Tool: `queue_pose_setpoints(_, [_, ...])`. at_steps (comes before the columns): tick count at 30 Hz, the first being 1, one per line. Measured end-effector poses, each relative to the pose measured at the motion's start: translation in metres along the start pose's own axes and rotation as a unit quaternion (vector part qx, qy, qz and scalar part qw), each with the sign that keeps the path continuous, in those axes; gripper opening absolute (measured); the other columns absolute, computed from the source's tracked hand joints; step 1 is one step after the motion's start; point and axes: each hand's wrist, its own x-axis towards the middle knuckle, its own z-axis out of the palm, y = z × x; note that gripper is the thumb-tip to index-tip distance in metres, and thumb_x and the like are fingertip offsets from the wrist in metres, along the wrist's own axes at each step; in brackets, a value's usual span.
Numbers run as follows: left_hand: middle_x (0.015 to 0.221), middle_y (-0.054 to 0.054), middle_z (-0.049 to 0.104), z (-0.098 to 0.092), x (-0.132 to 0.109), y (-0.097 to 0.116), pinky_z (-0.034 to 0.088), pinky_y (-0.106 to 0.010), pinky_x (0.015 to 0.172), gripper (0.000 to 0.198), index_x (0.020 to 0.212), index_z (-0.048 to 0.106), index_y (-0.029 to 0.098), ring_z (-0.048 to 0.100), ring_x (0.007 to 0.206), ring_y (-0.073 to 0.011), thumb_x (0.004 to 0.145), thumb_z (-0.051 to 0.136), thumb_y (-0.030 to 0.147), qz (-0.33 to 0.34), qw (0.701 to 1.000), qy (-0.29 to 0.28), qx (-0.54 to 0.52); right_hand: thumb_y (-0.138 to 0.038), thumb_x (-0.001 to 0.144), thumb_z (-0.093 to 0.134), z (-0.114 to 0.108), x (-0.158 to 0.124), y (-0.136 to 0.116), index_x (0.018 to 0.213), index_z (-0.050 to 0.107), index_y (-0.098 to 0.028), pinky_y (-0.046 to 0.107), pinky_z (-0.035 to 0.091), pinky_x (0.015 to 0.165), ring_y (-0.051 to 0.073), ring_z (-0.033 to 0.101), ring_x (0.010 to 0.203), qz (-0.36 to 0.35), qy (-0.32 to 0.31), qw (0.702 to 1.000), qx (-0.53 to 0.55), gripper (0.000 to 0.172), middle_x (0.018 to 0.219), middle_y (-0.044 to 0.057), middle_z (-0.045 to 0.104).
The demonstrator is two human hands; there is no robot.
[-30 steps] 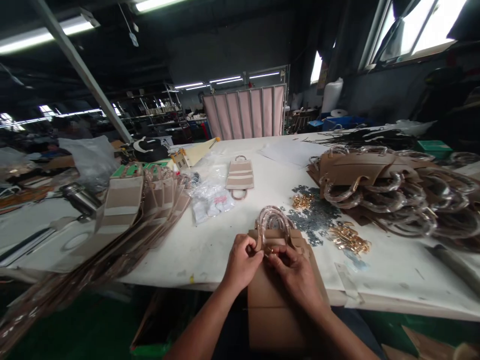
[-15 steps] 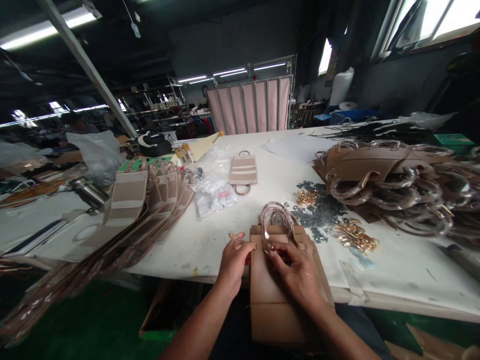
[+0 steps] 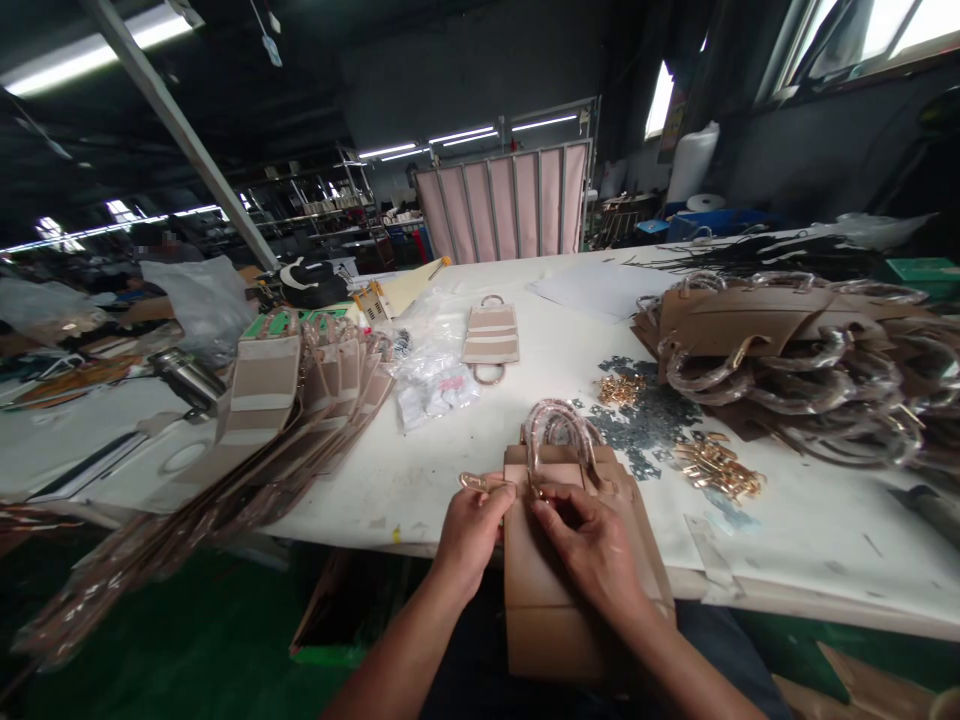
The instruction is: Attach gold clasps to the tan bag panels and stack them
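Observation:
Brown bag panels (image 3: 544, 570) lie stacked before me, overhanging the table's front edge. Plastic-wrapped handles (image 3: 559, 412) arch up from their top. My left hand (image 3: 466, 540) is closed on the top panel's upper left edge; a wrapped handle piece (image 3: 474, 482) pokes out above its fingers. At the lower end of the front handle, my right hand (image 3: 592, 545) pinches a small gold fitting (image 3: 537, 492), partly covered by the fingertips. To the right are gold metal fittings (image 3: 720, 468), small gold pieces (image 3: 621, 388) and many thin grey metal plates (image 3: 645, 425).
A large pile of brown panels with wrapped handles (image 3: 795, 350) lies at right. Beige striped panels (image 3: 262, 380) hang over the left edge, beside a metal flask (image 3: 184, 378). A striped panel with handles (image 3: 491, 335) and clear plastic bags (image 3: 435, 395) lie mid-table.
The view has shifted slightly. My left fingers have closed in more on the panel edge, and the handle piece above them lies flatter. My right hand stays pinched at the handle's end.

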Motion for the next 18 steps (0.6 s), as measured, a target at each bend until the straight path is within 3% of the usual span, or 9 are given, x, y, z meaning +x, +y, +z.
queue_pose_setpoints(4, [0.079, -0.005, 0.073, 0.002, -0.004, -0.002, 0.054, -0.03, 0.063, 0.029, 0.086, 0.072, 0.017, 0.068, 0.072, -0.0219, 0.086, 0.068, 0.045, 0.061, 0.996, 0.005, 0.061, -0.04, 0.096, 0.068, 0.001, 0.0, -0.006, 0.1, 0.079, -0.026, 0.039, 0.06, 0.084, 0.029, 0.075, 0.091, -0.014, -0.011, 1.0, -0.009, 0.018, 0.101, 0.006, 0.08])
queue_pose_setpoints(10, [0.084, -0.005, 0.075, 0.008, -0.008, -0.003, 0.056, -0.032, 0.081, 0.022, 0.093, 0.074, 0.018, 0.071, 0.087, -0.0253, 0.088, 0.067, 0.039, 0.131, 0.983, 0.027, 0.123, -0.04, 0.095, 0.067, 0.001, -0.003, -0.02, 0.098, 0.077, -0.024, 0.033, 0.059, 0.076, 0.025, 0.074, 0.082, -0.016, 0.012, 0.999, -0.03, 0.019, 0.096, 0.005, 0.079])
queue_pose_setpoints(15, [0.076, -0.002, 0.073, 0.012, -0.011, -0.007, 0.051, -0.028, 0.069, 0.026, 0.096, 0.073, 0.017, 0.066, 0.072, -0.0199, 0.09, 0.069, 0.041, 0.129, 0.985, 0.053, 0.103, -0.039, 0.097, 0.065, 0.002, -0.005, -0.02, 0.113, 0.073, -0.023, 0.031, 0.058, 0.075, 0.024, 0.073, 0.081, -0.03, 0.007, 0.998, -0.045, 0.024, 0.096, 0.005, 0.078])
queue_pose_setpoints(18, [0.077, -0.001, 0.074, 0.014, -0.009, -0.007, 0.051, -0.026, 0.071, 0.023, 0.093, 0.073, 0.018, 0.067, 0.074, -0.0185, 0.092, 0.069, 0.041, 0.142, 0.986, 0.056, 0.073, -0.038, 0.1, 0.061, 0.0, -0.003, -0.024, 0.111, 0.072, -0.025, 0.031, 0.058, 0.079, 0.024, 0.074, 0.085, -0.057, -0.013, 0.996, -0.069, 0.02, 0.101, 0.005, 0.078])
